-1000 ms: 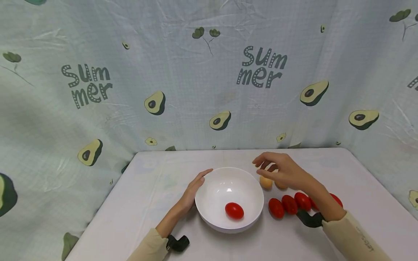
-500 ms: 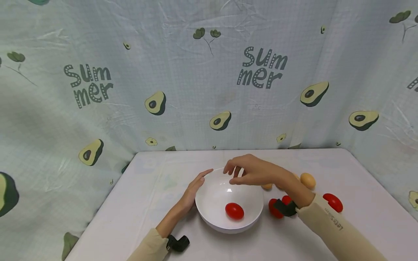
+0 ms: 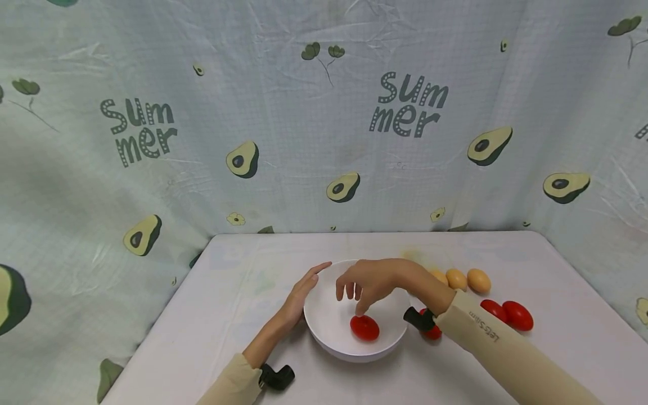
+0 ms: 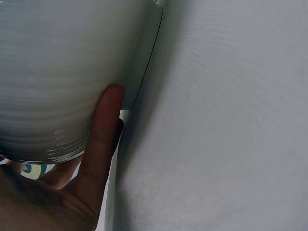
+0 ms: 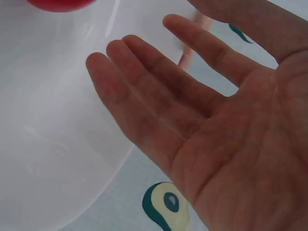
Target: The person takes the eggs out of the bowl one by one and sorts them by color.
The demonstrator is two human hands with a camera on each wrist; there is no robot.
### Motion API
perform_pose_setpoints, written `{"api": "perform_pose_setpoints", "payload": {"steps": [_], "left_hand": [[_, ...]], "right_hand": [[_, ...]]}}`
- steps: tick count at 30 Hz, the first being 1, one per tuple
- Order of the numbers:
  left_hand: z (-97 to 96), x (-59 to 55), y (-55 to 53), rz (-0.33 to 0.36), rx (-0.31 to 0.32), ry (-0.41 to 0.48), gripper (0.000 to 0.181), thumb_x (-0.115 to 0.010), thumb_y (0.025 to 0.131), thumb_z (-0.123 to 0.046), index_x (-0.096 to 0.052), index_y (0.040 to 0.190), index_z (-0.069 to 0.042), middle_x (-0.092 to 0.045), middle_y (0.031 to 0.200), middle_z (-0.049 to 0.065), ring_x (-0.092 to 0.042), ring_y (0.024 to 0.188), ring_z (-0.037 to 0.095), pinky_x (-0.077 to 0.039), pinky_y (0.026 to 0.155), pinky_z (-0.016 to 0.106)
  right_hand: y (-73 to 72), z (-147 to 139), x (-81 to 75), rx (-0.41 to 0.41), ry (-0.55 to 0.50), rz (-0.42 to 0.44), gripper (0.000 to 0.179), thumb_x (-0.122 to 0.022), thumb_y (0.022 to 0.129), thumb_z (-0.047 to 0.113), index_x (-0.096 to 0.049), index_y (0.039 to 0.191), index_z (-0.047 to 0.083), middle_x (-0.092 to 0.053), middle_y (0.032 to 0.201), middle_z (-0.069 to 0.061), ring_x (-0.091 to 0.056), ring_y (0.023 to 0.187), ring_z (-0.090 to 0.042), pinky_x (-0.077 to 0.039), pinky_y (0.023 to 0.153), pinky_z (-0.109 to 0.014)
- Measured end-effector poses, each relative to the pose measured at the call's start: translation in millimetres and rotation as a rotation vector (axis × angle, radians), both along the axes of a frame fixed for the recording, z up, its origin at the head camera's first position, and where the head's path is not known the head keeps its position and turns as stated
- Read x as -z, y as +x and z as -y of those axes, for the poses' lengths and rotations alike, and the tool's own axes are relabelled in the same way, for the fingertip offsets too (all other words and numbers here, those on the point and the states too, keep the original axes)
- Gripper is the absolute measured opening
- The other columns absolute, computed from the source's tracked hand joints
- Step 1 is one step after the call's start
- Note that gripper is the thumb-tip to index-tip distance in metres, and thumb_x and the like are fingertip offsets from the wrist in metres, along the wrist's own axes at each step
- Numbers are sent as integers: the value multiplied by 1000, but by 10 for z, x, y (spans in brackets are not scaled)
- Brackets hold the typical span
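Observation:
A white bowl (image 3: 324, 323) stands on the table in the head view, with one red oval tomato (image 3: 365, 329) in it. My left hand (image 3: 298, 298) lies along the bowl's left side, its fingers extended; the left wrist view shows a finger (image 4: 106, 115) against the outer wall. Over the bowl hovers my right hand (image 3: 374, 281), fingers bent down loosely and the thumb close above the tomato. In the right wrist view the palm is bare, the fingers are spread and relaxed, and the tomato (image 5: 60, 4) is apart from them at the top edge.
Right of the bowl lie more red tomatoes (image 3: 518, 316), partly hidden by the right sleeve (image 3: 486, 332). Behind them sit several tan egg-shaped things (image 3: 478, 280). A patterned curtain (image 3: 283, 112) hangs behind the white table (image 3: 243, 292).
My right hand has moved left from above the tan egg-shaped things to over the bowl, then lowered into it. My left hand and the tomato in the bowl have stayed in place.

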State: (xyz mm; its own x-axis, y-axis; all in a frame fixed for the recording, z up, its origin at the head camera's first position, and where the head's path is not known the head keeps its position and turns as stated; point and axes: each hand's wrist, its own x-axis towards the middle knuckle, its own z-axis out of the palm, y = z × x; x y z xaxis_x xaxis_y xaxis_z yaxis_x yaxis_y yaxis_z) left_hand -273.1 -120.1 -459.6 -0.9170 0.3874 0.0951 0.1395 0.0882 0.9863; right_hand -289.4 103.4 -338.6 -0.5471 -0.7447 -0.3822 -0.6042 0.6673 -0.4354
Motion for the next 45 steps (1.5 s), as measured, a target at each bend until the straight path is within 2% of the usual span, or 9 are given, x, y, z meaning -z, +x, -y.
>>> {"api": "perform_pose_setpoints", "payload": {"steps": [6, 9, 12, 18, 21, 25, 28, 37, 45], "left_hand": [[2, -3, 25, -9, -10, 0, 52, -23, 114, -32, -33, 162, -14, -30, 169, 11, -41, 147, 34, -44, 103, 14], [5, -3, 34, -19, -13, -13, 52, -23, 114, -31, -33, 162, -13, -30, 169, 11, -39, 149, 34, -42, 105, 13], [4, -12, 31, -29, -12, -25, 51, -22, 114, -30, -33, 162, -14, -30, 169, 11, -38, 151, 34, -41, 111, 19], [0, -23, 28, -25, -21, -28, 51, -21, 114, -27, -34, 162, -13, -30, 170, 11, -36, 153, 34, -34, 123, 45], [1, -18, 25, -20, -19, -23, 51, -21, 114, -26, -33, 162, -13, -30, 169, 11, -38, 151, 34, -36, 122, 43], [2, -14, 18, -15, -7, -22, 51, -20, 114, -27, -32, 162, -15, -29, 170, 11, -40, 150, 35, -42, 113, 28], [4, -7, 12, -9, -2, -15, 51, -21, 114, -29, -32, 162, -15, -29, 170, 12, -41, 149, 36, -43, 109, 23], [2, -3, 10, 1, -4, -16, 51, -22, 114, -31, -32, 162, -17, -30, 169, 11, -42, 147, 36, -44, 111, 29], [-2, 3, 8, -7, -6, -21, 51, -22, 114, -29, -33, 162, -17, -30, 170, 9, -40, 150, 33, -42, 113, 30]], "right_hand": [[8, 95, 58, 76, 140, 126, 33, -84, 84, 11, -71, 110, 27, -68, 105, 2, -64, 94, -13, -64, 80, -36], [5, 114, 95, 80, 174, 155, 31, -82, 85, 7, -71, 107, 27, -67, 101, 2, -64, 92, -14, -64, 77, -35], [0, 113, 120, 85, 191, 169, 31, -81, 86, 5, -71, 104, 28, -66, 99, 2, -65, 89, -14, -64, 76, -35], [-11, 116, 144, 92, 216, 219, 34, -81, 85, 2, -71, 104, 28, -65, 102, 1, -66, 91, -17, -65, 78, -41], [-18, 124, 158, 100, 226, 236, 35, -81, 85, 1, -69, 106, 27, -64, 103, 0, -65, 93, -17, -64, 80, -44], [-33, 139, 175, 100, 240, 235, 35, -81, 85, 1, -66, 105, 26, -63, 103, 1, -65, 93, -16, -64, 80, -44], [-50, 152, 186, 98, 250, 235, 35, -81, 85, 2, -66, 104, 26, -63, 103, 1, -65, 93, -16, -65, 79, -43], [-55, 161, 196, 96, 286, 219, 37, -79, 86, -1, -69, 104, 30, -61, 106, 1, -63, 97, -16, -65, 79, -39], [-26, 146, 172, 49, 277, 116, 37, -81, 83, 0, -64, 97, 29, -63, 99, 4, -64, 88, -15, -64, 74, -33]]}}
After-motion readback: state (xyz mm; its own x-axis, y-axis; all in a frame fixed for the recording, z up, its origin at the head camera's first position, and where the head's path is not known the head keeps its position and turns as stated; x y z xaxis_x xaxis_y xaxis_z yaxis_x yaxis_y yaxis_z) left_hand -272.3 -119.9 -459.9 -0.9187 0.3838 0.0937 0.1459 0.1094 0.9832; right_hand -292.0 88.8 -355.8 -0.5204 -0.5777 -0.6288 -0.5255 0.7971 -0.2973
